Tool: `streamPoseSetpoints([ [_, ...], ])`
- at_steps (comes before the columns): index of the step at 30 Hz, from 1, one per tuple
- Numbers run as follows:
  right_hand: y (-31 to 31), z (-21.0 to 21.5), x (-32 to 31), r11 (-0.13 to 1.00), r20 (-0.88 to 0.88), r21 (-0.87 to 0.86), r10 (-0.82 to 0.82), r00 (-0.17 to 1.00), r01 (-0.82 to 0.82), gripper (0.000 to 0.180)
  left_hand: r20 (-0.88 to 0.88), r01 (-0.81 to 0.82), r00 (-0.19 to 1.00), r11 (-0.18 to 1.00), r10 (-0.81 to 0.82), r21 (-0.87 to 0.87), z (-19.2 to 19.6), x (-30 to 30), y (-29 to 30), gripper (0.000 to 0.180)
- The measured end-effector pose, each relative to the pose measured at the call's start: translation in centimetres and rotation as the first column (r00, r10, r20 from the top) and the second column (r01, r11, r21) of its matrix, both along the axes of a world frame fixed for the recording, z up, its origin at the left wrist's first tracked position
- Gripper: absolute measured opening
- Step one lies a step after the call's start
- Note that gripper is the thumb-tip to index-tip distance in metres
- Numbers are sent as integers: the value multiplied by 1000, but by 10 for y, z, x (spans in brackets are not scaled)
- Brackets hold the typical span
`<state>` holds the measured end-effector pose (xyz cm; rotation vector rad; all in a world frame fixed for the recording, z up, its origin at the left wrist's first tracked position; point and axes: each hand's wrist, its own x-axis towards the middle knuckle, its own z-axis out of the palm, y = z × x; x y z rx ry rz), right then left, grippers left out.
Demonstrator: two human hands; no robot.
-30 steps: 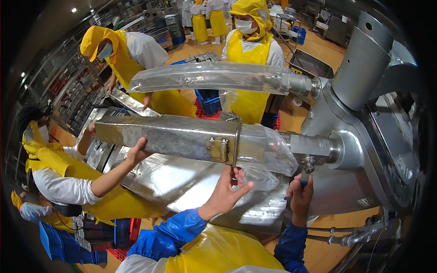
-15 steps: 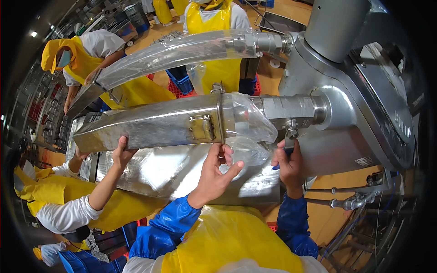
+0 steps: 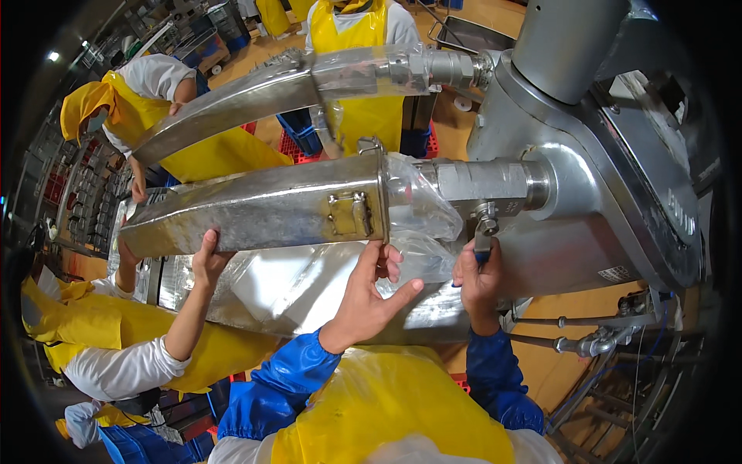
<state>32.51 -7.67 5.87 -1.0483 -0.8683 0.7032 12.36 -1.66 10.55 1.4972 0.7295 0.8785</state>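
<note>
A long rectangular metal mould point(image 3: 263, 205) lies across the middle, its right end at the outlet pipe point(image 3: 487, 184) of a big steel machine point(image 3: 556, 247). Clear plastic film point(image 3: 425, 205) bunches round the joint and hangs below it. Under the mould's right end is my left hand point(image 3: 371, 298), thumb and fingers apart, fingertips touching the lower edge near the latch point(image 3: 352, 215). My right hand point(image 3: 481, 286) is closed round the blue-gripped valve handle point(image 3: 483, 251) below the pipe. A co-worker's hand point(image 3: 209, 263) supports the mould's underside farther left.
Behind, a second metal mould point(image 3: 239, 108) sits round a film sleeve point(image 3: 352, 73) on another outlet, held by a co-worker point(image 3: 147, 93). One more person point(image 3: 352, 31) stands across. A shiny metal table point(image 3: 270, 290) runs beneath; blue crates point(image 3: 147, 445) stand at lower left.
The far mould has slid right along its film sleeve toward the machine. My right hand and the valve handle have shifted slightly left. The near mould has barely moved.
</note>
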Motion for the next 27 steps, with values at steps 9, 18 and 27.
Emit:
streamPoseSetpoints([
  [9, 9, 1, -27, 992, -261, 118, 82, 962, -53, 12, -46, -20, 999, 1000, 20, 0, 2, -2, 2, 44],
  [18, 24, 19, -62, 976, -441, 216, 126, 889, -31, 22, -17, -164, 986, 986, 164, -1, -3, -25, 4, 46],
  [27, 32, 23, -75, 976, -561, 216, 122, 819, 3, 31, 140, -460, 870, 880, 473, -117, -20, -75, 9, 35],
])
